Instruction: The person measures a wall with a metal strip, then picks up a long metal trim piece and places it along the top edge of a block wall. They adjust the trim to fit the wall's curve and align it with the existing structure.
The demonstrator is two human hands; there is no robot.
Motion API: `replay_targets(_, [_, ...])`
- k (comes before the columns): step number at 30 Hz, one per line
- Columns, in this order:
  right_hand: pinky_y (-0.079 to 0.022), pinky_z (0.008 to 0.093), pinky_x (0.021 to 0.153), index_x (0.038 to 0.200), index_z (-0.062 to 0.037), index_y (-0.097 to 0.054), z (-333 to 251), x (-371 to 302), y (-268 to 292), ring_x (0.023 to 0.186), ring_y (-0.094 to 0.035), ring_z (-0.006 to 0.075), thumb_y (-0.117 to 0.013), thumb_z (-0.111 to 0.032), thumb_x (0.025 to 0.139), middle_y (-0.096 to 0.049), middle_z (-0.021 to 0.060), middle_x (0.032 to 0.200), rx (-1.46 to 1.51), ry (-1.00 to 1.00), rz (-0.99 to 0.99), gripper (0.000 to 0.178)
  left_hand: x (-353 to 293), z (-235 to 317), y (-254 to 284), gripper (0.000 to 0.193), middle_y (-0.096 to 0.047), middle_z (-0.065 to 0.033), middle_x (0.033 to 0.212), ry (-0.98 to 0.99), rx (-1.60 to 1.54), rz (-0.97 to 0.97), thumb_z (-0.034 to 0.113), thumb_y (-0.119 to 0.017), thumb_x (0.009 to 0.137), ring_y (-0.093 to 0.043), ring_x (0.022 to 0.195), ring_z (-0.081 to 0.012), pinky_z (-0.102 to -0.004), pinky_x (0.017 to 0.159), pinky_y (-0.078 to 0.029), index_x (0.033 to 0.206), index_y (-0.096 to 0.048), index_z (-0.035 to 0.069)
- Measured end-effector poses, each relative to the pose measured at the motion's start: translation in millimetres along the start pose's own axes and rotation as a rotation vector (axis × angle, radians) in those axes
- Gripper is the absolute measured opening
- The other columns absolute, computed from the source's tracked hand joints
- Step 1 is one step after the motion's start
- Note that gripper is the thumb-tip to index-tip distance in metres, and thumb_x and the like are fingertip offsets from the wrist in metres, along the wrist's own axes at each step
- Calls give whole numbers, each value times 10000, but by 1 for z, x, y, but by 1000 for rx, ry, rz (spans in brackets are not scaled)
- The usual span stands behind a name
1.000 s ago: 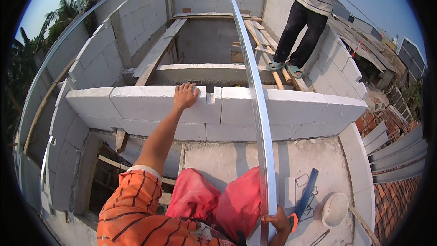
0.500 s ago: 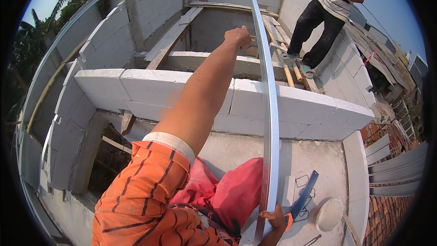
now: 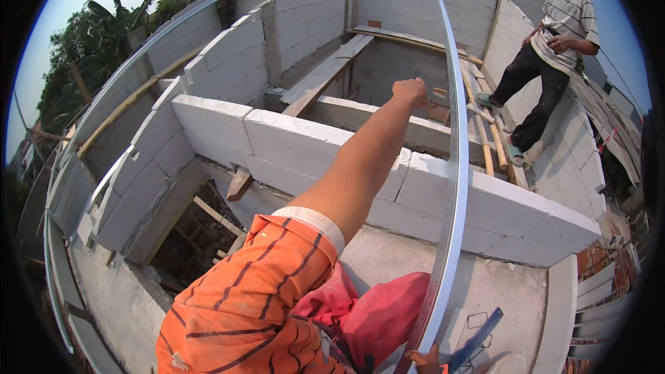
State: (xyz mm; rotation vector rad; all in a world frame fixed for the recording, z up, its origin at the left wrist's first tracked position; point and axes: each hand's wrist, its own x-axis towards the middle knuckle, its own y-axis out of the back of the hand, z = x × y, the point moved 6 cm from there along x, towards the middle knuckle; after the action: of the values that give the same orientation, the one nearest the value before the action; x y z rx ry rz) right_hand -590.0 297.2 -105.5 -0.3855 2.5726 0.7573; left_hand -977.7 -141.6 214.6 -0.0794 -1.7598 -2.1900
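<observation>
Unfinished white block walls [image 3: 208, 127] stand in sunlight
Right hand [image 3: 427, 359] clamps a long metal channel [image 3: 455, 201]; left hand [image 3: 411, 92] extends forward, its finger closure unclear

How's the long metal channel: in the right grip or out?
In: near its lower end, the long metal channel has the right grip wrapped against its edge. Whether the far end rests on anything, cannot tell.

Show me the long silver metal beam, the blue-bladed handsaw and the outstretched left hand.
Long silver metal beam [image 3: 458, 166]: head view, mid-length.
Blue-bladed handsaw [image 3: 476, 340]: head view, mid-blade.
Outstretched left hand [image 3: 411, 91]: head view, back of hand.
</observation>
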Motion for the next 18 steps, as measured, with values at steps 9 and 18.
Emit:
replay_targets(9, [-405, 369, 948, 1317, -4, -454, 6, -5, 4, 1074, -562, 261, -751, -280, 684, -595, 176, 1159, -118, -46, 115, 752, -7, -16, -1, 388, -638, -118, 1178, 90, -13, -102, 153, -541, 819, -615, 1097, -265, -366, 885, -492, 1196, -584, 71])
replay_targets(18, [-373, 372, 1001, 1338, -14, -448, 8, -7, 6, 1127, -541, 269, -757, -330, 701, -586, 187, 1193, -183, -64, 161, 775, -10, -25, 1, 360, -661, -121, 1128, 74, 28, -120, 126, -562, 775, -635, 1061, -256, -360, 848, -510, 1121, -646, 74])
